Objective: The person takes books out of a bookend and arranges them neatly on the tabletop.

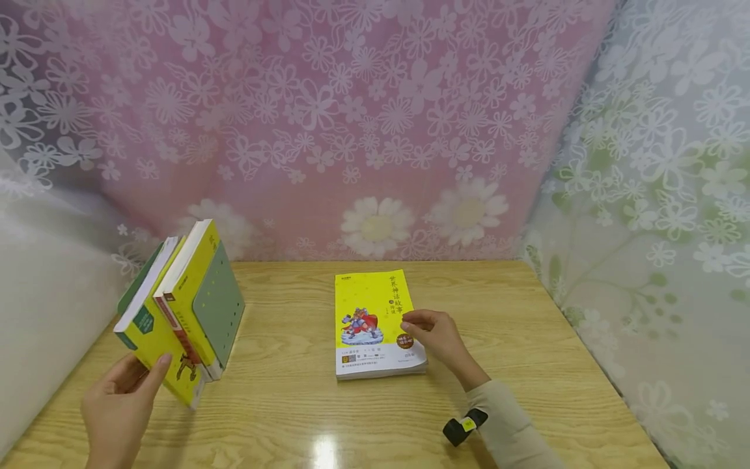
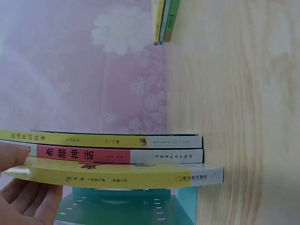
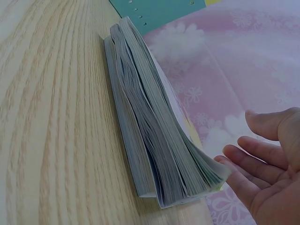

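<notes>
My left hand (image 1: 117,407) grips a yellow book (image 1: 166,361) by its spine side, thumb on one face and fingers on the other. The book tilts beside a red-spined book (image 2: 89,154) and another yellow book (image 2: 93,139), which stand upright between green bookend plates (image 1: 219,309). Near the middle of the table lies a small stack of books, topped by a yellow storybook (image 1: 366,293) with a cartoon figure on its cover. My right hand (image 1: 436,335) is at this stack's right edge, fingertips at the top book's lifted corner, thumb apart from it in the right wrist view.
The wooden table (image 1: 281,417) ends at a pink floral curtain (image 1: 316,130) at the back. A pale floral curtain (image 1: 662,195) borders the right side, and a white surface (image 1: 53,293) the left. A black wristband (image 1: 465,426) is on the right wrist.
</notes>
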Demonstrator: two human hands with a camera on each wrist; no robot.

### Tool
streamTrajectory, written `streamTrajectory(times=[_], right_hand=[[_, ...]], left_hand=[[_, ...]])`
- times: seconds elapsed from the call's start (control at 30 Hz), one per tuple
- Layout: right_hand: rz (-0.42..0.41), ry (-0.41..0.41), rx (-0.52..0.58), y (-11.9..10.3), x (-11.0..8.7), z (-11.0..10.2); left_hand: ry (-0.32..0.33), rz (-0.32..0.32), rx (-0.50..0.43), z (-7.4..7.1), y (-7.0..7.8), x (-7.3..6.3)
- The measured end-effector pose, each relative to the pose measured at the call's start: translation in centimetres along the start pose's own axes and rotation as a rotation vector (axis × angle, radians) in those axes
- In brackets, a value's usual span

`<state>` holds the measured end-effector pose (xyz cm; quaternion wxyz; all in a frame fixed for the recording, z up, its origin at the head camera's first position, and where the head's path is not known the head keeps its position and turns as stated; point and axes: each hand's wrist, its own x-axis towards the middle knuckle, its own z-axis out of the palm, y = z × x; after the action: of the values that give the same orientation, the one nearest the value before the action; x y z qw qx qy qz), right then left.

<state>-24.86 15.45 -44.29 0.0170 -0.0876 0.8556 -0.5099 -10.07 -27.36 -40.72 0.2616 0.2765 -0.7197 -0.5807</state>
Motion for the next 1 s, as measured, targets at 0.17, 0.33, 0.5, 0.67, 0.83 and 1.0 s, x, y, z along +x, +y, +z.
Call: streamTrajectory(times=[0.17,0.33,0.5,0.67,0.83,1.0], right_hand=[[0.001,-0.015,0.019,0.1,0.0,0.1],[0.0,-0.034,0.036,0.4,0.1,0.4],[-0.005,-0.03,0.042,0.3,-0.1,0.5],[-0.004,-0.022,0.061,0.2,-0.2,0.6],[-0.006,-0.034,0.086,0.3,-0.1,0.8],[0.003,-0.051,0.1,0.2,-0.3,1.0]], left_hand=[[0.009,0.097,-0.023,0.3,-0.1,-0.1],[0.02,0.162,0.032,1.0,-0.2,0.3],[0.057,0.248,0.02,1.4,-0.7,1.0],[0.064,0.279,0.06,1.5,-1.2,1.5],[0.085,0.278,0.119,1.1,-1.4,1.4],[0.094,0.272,0.125,0.1,-1.5,0.5]])
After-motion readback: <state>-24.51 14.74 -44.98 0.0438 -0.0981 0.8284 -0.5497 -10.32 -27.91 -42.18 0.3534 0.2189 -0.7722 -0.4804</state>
